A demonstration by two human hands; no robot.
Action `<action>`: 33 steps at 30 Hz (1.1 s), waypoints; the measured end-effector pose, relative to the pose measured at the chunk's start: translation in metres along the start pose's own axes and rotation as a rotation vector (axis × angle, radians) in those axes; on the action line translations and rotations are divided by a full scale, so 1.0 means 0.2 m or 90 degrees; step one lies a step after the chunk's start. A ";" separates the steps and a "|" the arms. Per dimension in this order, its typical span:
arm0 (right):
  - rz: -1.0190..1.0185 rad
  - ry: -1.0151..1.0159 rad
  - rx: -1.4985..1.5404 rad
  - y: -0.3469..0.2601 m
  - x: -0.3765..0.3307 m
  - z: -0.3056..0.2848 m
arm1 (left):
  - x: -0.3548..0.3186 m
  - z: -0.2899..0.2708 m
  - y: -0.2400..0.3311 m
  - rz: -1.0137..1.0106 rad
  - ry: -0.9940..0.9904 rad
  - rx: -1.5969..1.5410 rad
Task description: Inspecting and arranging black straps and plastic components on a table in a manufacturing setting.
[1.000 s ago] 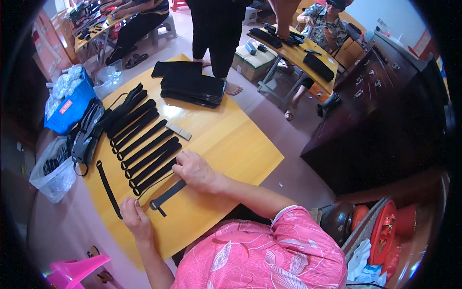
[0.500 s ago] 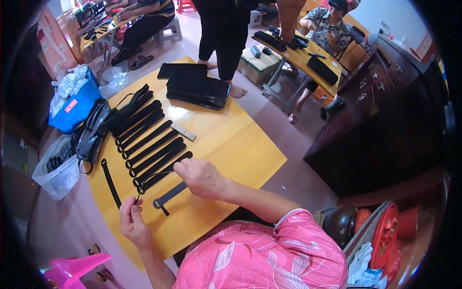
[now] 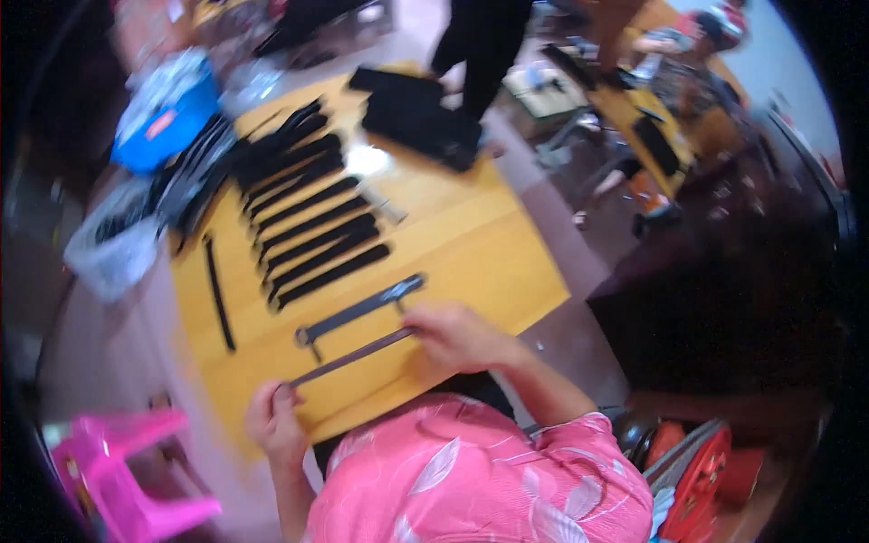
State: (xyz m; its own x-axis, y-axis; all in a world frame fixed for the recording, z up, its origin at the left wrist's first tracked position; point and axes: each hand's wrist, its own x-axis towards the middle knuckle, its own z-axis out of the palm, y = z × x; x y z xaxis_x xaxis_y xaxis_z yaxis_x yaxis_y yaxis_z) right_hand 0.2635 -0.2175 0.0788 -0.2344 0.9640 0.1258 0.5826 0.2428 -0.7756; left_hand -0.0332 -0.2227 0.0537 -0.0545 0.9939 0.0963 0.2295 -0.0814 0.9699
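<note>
A thin dark strap (image 3: pixel 353 357) is stretched straight between my hands, above the near part of the wooden table (image 3: pixel 480 240). My left hand (image 3: pixel 276 425) pinches its left end, and my right hand (image 3: pixel 460 337) grips the other end. Just beyond it lies a wider dark grey strap (image 3: pixel 358 309) with a ring at its left end. Farther off, several black straps (image 3: pixel 330 271) lie side by side in a slanting row. One lone black strap (image 3: pixel 219 294) rests to the left. Motion blur softens the picture.
A stack of black flat pieces (image 3: pixel 421 127) lies at the table's far end. Left of the table are a blue basket (image 3: pixel 149 140), a clear plastic bag (image 3: pixel 113 262) and a pink stool (image 3: pixel 131 484). A dark cabinet (image 3: pixel 715 290) stands right. Other people are around another table (image 3: pixel 665 172).
The strap in my hands was bowed and is now pulled straight. Both hands have come nearer my body, uncovering the grey strap's right part. The whole view has shifted.
</note>
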 end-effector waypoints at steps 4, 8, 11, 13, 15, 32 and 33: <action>0.197 -0.017 0.050 0.03 -0.02 -0.03 | 0.01 0.02 -0.05 -0.072 -0.089 0.028; 0.305 0.017 0.222 0.09 -0.01 -0.03 | 0.05 0.06 -0.01 -0.203 -0.082 -0.118; 0.327 0.002 0.270 0.12 0.00 -0.03 | 0.07 0.06 -0.04 -0.229 -0.107 -0.127; 0.352 0.014 0.286 0.13 0.00 -0.03 | 0.11 0.06 -0.05 -0.119 -0.099 -0.039; 0.336 0.034 0.242 0.14 0.02 -0.03 | 0.12 0.08 -0.07 -0.007 -0.098 0.039; 0.339 0.082 0.109 0.25 0.12 -0.01 | 0.23 0.18 -0.10 -0.289 -0.022 -0.039; 0.322 0.089 0.087 0.26 0.11 -0.01 | 0.24 0.19 -0.10 -0.290 -0.015 -0.032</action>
State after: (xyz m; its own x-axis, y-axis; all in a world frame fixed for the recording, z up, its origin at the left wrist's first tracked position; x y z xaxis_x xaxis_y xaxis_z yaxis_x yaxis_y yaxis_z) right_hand 0.2904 -0.1830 0.0425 0.1601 0.9645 -0.2100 0.4872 -0.2623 -0.8330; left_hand -0.0031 -0.1698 0.0313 -0.1167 0.9303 -0.3477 0.1396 0.3619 0.9217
